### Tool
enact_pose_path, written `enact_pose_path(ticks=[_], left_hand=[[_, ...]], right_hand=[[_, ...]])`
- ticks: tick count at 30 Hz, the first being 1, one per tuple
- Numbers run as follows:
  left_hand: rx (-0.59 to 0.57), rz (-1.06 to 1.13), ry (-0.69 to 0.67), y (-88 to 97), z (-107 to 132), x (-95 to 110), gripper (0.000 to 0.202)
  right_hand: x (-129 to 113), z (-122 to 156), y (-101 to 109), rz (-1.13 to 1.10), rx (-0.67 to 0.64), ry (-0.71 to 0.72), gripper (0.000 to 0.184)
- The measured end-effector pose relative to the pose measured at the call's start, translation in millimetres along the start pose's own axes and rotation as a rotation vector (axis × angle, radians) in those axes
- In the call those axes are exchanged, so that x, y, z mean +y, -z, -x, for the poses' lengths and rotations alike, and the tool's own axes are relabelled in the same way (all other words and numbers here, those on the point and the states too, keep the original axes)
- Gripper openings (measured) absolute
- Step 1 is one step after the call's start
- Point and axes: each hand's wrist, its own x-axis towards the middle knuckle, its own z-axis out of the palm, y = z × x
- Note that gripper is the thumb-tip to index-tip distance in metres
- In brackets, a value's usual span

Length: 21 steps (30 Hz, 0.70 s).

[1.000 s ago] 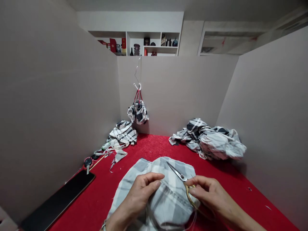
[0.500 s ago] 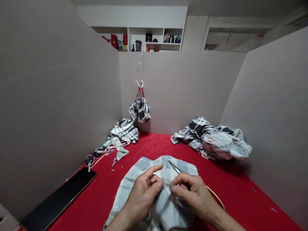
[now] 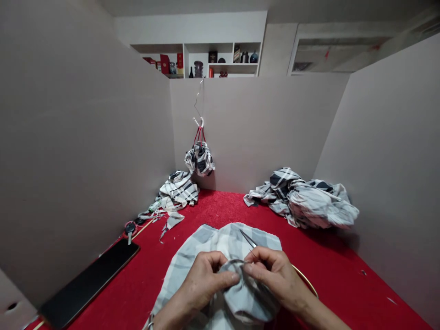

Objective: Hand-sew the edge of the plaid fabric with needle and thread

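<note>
A grey-and-white checked cloth lies over the red table in front of me, its near part bunched up between my hands. My left hand pinches a raised fold of it between thumb and fingers. Close beside, my right hand grips the same fold with its fingertips. A thin dark line, perhaps a needle, shows by the right fingertips but is too small to make out. Scissors lie on the cloth, blades pointing away; my right hand covers their middle, and a gold-coloured handle shows beyond the wrist.
Checked cloth heaps lie at the back left and back right. A phone and a key sit along the left wall. A small checked bag hangs at the back. Grey panels enclose the red table.
My left hand has closed its raised index finger onto the cloth, and a fold now stands up between both hands. The right hand stays nearly in place, and the scissors have not moved.
</note>
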Motion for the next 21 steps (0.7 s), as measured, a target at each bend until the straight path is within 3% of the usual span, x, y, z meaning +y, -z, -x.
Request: enact_pose_path(ticks=[4,8,11,13,15,18,19,21], left_hand=[[-0.015,-0.022,-0.024,-7.4,2,1,0.032],[-0.032,-0.088,-0.063,-11.3,5,7,0.028],[-0.081,-0.098,-0.078,-9.2,9,14,0.025],[-0.124,-0.113,-0.074,-3.6,16,18,0.033],[-0.128,-0.203,-0.046,5.6,31,20,0.053],[-0.043,-0.467,-0.026,23.3,66,13,0.086],[-0.011,-0.567,-0.077,29.5,79,7,0.091],[0.026,-0.751,-0.259,41.3,101,-11,0.082]], right_hand=[[-5,0,1,-0.014,-0.029,-0.028,0.029],[-7,1,-1,-0.067,-0.027,-0.057,0.011],[-8,3,3,-0.103,-0.015,-0.048,0.016],[-9,5,10,-0.125,0.005,-0.032,0.018],[-9,8,20,-0.148,0.041,-0.021,0.020],[-2,15,36,-0.188,0.109,-0.023,0.024],[1,18,41,-0.204,0.134,-0.029,0.025],[7,25,48,-0.233,0.184,-0.068,0.027]])
